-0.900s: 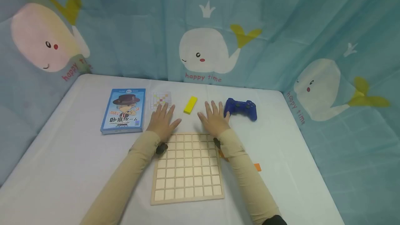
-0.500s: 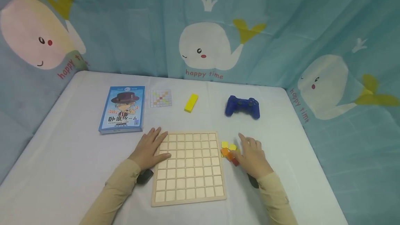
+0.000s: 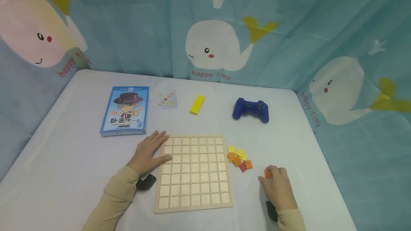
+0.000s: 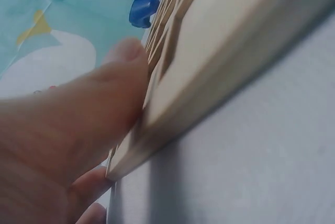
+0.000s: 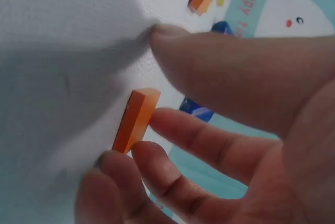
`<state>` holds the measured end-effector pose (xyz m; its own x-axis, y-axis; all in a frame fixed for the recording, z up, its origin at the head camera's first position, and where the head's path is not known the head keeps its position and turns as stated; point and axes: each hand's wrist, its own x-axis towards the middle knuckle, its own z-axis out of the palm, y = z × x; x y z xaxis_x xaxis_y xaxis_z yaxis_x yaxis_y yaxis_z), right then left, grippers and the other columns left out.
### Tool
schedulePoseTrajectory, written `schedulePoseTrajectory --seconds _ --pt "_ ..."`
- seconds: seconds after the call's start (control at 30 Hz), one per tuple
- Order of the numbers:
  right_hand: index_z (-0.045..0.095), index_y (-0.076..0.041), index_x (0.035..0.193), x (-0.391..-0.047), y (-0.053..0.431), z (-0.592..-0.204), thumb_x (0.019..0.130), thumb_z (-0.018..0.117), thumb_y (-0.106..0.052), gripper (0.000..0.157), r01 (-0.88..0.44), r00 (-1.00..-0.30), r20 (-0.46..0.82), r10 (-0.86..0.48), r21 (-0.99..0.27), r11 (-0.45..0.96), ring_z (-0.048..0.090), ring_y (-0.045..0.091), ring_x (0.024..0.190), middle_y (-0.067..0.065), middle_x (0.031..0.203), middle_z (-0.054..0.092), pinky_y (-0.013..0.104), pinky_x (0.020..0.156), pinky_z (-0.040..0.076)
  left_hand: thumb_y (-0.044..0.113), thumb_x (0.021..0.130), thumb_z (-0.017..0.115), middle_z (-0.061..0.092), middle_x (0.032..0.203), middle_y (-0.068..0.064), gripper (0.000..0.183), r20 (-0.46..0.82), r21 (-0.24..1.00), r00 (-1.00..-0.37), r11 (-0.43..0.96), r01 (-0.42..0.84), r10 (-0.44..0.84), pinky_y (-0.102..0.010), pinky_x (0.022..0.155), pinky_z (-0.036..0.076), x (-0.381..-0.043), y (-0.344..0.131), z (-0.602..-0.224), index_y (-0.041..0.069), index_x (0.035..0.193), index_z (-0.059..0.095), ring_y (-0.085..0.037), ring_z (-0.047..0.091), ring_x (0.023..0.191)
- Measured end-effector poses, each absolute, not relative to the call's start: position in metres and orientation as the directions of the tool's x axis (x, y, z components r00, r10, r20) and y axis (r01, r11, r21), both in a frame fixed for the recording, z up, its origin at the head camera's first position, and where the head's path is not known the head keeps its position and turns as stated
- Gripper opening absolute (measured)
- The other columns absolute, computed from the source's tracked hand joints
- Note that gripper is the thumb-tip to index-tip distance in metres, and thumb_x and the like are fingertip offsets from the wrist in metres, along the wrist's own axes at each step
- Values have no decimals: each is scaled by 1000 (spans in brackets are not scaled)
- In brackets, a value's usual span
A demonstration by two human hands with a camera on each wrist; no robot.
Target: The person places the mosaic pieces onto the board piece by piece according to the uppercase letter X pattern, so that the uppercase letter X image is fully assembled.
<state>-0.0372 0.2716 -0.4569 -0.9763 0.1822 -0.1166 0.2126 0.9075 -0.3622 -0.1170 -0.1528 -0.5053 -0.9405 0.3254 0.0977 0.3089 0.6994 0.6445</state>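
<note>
One orange tile lies right of the wooden grid board, partly hidden by the right hand, whose fingers touch it, thumb held wide apart. The left hand rests loosely spread on the board's left edge. Beyond the board, a blue box reads "UNDERCOVER GAME" above illegible print, and a curtain "happy time".

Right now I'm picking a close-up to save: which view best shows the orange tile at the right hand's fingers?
The right wrist view: the orange tile looks large and mostly uncovered there. The head view shows it small, partly covered by the right hand. The left wrist view doesn't show it.
</note>
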Motion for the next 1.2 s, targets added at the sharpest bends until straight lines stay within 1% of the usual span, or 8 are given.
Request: schedulePoseTrajectory --seconds 0.23,0.37,0.53,0.63,0.7,0.87,1.03,1.2 --pt "60 0 120 -32 268 -458 86 68 -8 35 284 -959 -119 258 -377 882 59 32 83 30 108 47 42 65 53 45 84 69 37 152 -11 70 87 650 -948 703 288 307 -66 110 16 -116 -152 -505 13 141 46 -37 22 143" --pt "61 1 117 -32 269 -460 86 66 -2 31 243 -969 -53 241 -367 898 60 32 84 27 102 53 44 68 54 43 84 71 38 151 -11 70 91 643 -948 709 289 304 -65 110 17 -116 -152 -504 12 141 46 -37 23 143" --pt "54 8 119 -37 266 -458 84 65 -1 37 197 -977 7 214 -356 913 61 33 89 26 100 58 47 75 54 43 84 70 39 151 -12 69 87 643 -950 711 284 301 -65 109 18 -116 -153 -505 12 141 47 -37 23 143" --pt "54 9 116 -43 261 -450 82 68 0 39 87 -985 110 134 -356 931 61 33 88 24 98 59 47 74 55 43 85 69 39 151 -12 68 85 644 -949 710 285 303 -65 109 18 -116 -153 -506 12 141 47 -37 23 143" --pt "56 8 112 -50 255 -444 79 72 3 38 -41 -976 213 36 -345 938 61 32 86 21 95 60 45 71 55 43 85 69 38 151 -12 67 86 646 -948 708 287 306 -65 109 18 -116 -153 -506 12 141 47 -37 23 143" --pt "57 7 107 -77 229 -427 71 76 10 41 -363 -897 369 -243 -302 882 61 28 85 17 93 60 39 71 55 41 86 68 38 151 -11 66 91 648 -949 705 287 302 -64 110 18 -115 -153 -507 11 141 46 -36 23 143" --pt "58 3 104 -103 193 -419 71 78 8 39 -581 -799 378 -467 -289 761 59 23 86 11 92 61 35 74 53 39 85 70 38 151 -11 66 98 654 -949 700 287 298 -63 110 18 -115 -152 -506 11 141 47 -35 23 143" --pt "58 -2 102 -125 153 -417 78 74 5 29 -698 -716 326 -617 -311 645 58 20 90 6 95 61 31 78 53 39 85 70 39 150 -10 65 103 653 -950 700 288 295 -63 110 19 -115 -152 -505 11 140 48 -35 24 143"
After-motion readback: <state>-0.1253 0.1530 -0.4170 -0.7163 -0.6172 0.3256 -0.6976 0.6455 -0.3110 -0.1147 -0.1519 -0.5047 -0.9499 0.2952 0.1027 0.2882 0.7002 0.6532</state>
